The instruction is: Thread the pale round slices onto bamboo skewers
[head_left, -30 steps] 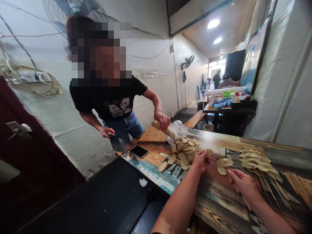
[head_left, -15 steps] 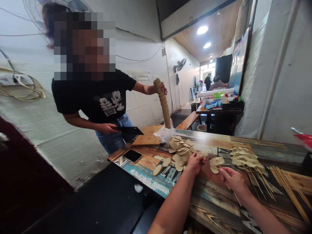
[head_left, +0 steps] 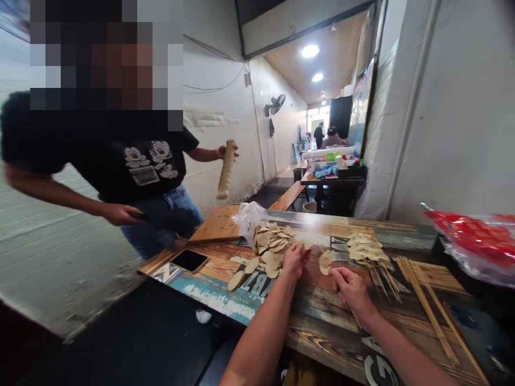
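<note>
My left hand point(head_left: 296, 261) is closed at the right side of a pile of thin beige food slices point(head_left: 272, 238). A pale slice shows at its fingertips, partly hidden and blurred. My right hand point(head_left: 351, 289) pinches a thin wooden skewer, mostly hidden by the fingers. Threaded slices point(head_left: 326, 261) sit on the skewer's far end, just beyond my right fingertips. To the right lies a stack of skewered slices point(head_left: 366, 247), their sticks pointing toward me. Bare bamboo skewers point(head_left: 428, 308) lie farther right.
Across the table point(head_left: 322, 316), a person in a black T-shirt point(head_left: 161, 177) holds a long ribbed beige roll point(head_left: 227, 170) and a dark object. A cutting board point(head_left: 215, 225), plastic bag point(head_left: 249, 214) and phone point(head_left: 190, 261) lie on the left. Red plastic packaging point(head_left: 478, 241) stands at right.
The view has turned right and the person has come closer. Their roll has been lifted out of the plastic bag. My left hand, with its slice, has stayed beside the pile.
</note>
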Available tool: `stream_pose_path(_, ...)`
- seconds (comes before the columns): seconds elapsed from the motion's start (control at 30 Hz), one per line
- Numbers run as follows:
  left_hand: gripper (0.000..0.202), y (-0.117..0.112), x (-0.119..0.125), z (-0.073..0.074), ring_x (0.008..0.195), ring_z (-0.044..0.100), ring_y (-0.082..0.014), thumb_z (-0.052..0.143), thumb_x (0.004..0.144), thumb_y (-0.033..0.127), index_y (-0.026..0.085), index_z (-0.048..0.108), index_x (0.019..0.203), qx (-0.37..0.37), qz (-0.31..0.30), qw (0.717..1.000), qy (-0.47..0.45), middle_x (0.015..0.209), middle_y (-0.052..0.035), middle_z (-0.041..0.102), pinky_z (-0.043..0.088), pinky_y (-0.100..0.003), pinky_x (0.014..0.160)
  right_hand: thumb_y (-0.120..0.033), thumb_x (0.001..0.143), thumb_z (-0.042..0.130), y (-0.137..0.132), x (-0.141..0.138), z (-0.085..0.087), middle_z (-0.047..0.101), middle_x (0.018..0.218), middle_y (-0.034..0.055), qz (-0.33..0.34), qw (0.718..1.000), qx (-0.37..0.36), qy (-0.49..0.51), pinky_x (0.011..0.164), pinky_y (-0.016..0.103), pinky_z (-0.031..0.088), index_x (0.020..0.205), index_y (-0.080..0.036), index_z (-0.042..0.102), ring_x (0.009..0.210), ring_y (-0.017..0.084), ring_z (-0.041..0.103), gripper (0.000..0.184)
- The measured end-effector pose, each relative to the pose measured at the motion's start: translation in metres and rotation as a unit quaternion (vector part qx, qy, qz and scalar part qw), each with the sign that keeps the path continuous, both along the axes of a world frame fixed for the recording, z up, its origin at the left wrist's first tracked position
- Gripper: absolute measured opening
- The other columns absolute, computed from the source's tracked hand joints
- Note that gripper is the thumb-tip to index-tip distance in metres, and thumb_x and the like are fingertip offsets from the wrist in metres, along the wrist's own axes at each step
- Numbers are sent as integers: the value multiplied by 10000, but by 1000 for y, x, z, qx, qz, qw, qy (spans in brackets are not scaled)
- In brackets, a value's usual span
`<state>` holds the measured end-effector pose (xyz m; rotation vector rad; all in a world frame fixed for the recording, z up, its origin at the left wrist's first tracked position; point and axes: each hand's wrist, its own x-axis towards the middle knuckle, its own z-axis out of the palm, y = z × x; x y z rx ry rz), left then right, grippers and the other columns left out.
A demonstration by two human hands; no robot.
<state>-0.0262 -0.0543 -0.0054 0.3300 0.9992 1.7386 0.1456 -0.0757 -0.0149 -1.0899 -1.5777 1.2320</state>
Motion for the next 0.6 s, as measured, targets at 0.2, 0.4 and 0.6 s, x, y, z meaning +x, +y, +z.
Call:
stream_pose_path(0.2,178,5,-3,-7,656,656,-135,755,744,216,145,608,817,8,-3,999,-37,790,-62,689,528,-269,673,-510,770,500,-24,-1,14,541,460,-33,29,993,44,-103,398,228,324,671,-194,606,357,112,447,348)
stream_pose_path(0.4,134,6,-3,-7,706,656,-145,730,754,201,156,619,816,9,18,1000,-7,830,-64,691,530,-274,700,-490,785,489,-30,0,3,541,482,-13,15,990,91,-104,487,238,359,623,-196,593,470,138,502,351)
stream_pose_path(0.6,123,7,-4,-8,712,639,-145,727,731,209,167,637,803,15,46,998,36,815,-51,689,522,-258,681,-483,793,492,-23,4,-7,526,470,-29,22,994,52,-90,494,243,358,642,-199,603,456,137,488,340)
